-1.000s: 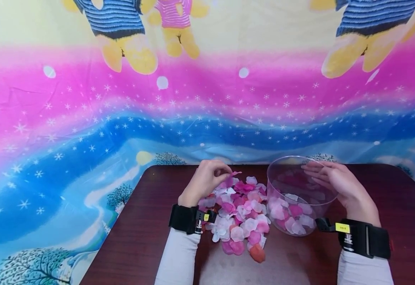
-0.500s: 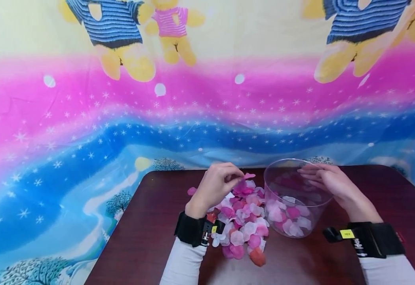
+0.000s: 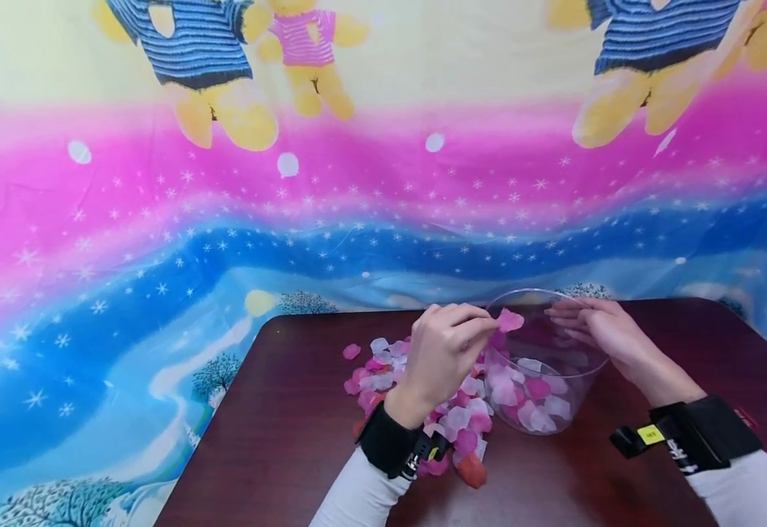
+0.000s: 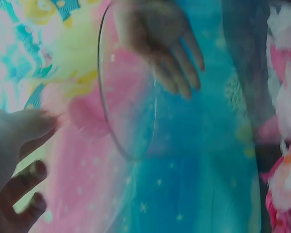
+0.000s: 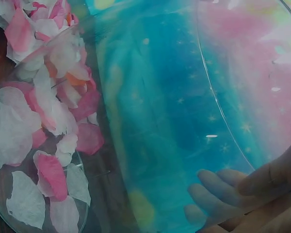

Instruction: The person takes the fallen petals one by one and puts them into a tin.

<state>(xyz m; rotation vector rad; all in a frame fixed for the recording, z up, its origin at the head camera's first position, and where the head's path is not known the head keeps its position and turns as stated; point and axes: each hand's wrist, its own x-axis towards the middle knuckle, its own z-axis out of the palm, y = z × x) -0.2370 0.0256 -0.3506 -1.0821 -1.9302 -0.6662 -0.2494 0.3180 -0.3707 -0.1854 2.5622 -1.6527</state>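
My left hand [image 3: 446, 359] pinches a bright pink artificial petal [image 3: 511, 320] between thumb and fingertips, at the left rim of a clear plastic tub [image 3: 584, 395]. Up close in the left wrist view, the petal [image 4: 87, 115] overlaps the rim, and the other fingers are loosely bent. Pink and white petals [image 5: 51, 174] lie in the tub's bottom. My right hand [image 3: 610, 333] rests along the tub's right side with its fingers extended. Through the clear wall, the left wrist view shows that hand [image 4: 155, 43] with straight fingers.
A loose pile of pink, white and orange-red petals [image 3: 459, 421] lies left of the tub, partly hidden behind my left arm. One pink petal [image 3: 352, 351] lies apart on the dark wooden table [image 3: 258, 424]. A printed cloth [image 3: 357, 190] hangs behind the table.
My left hand has carried the pink petal rightward from over the pile to the tub's rim. The right hand has stayed against the tub's side. The head view has shifted slightly.
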